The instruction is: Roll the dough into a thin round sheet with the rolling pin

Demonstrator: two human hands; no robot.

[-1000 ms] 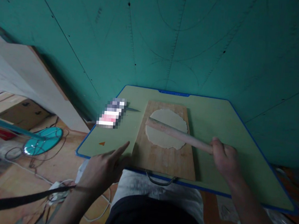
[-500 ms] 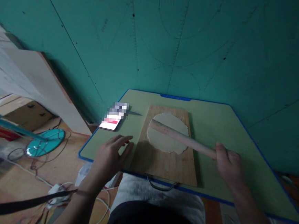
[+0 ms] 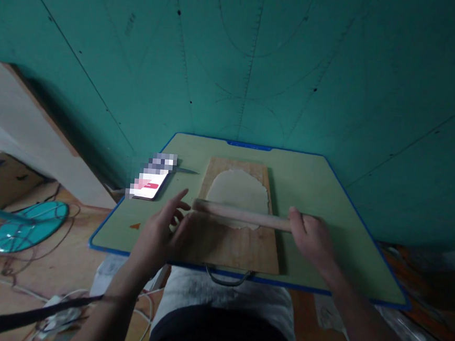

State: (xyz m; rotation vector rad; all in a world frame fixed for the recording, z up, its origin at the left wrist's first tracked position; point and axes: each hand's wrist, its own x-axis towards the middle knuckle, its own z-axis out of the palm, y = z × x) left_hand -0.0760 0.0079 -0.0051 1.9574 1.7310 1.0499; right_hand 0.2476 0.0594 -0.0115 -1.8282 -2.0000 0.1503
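A flat, roundish sheet of dough (image 3: 238, 190) lies on a wooden cutting board (image 3: 240, 250) with a metal handle at its near end. Across the near part of the dough runs a wooden rolling pin (image 3: 243, 215). My right hand (image 3: 312, 236) is closed around the pin's right end, off the board's right side. Close to the pin's left tip is my left hand (image 3: 168, 222), its fingers apart and curved, with nothing in it. Whether its fingertips touch the pin I cannot tell.
The board rests on a pale green table (image 3: 309, 182) with a blue edge, against a green wall (image 3: 236, 61). A lit phone (image 3: 151, 183) and a thin knife-like blade (image 3: 186, 171) lie at the left. Cables and a turquoise round base (image 3: 29, 228) are on the floor.
The rolling pin has come toward me and turned from slanting to nearly level across the dough. My left hand has moved closer to its left tip. The view has shifted right.
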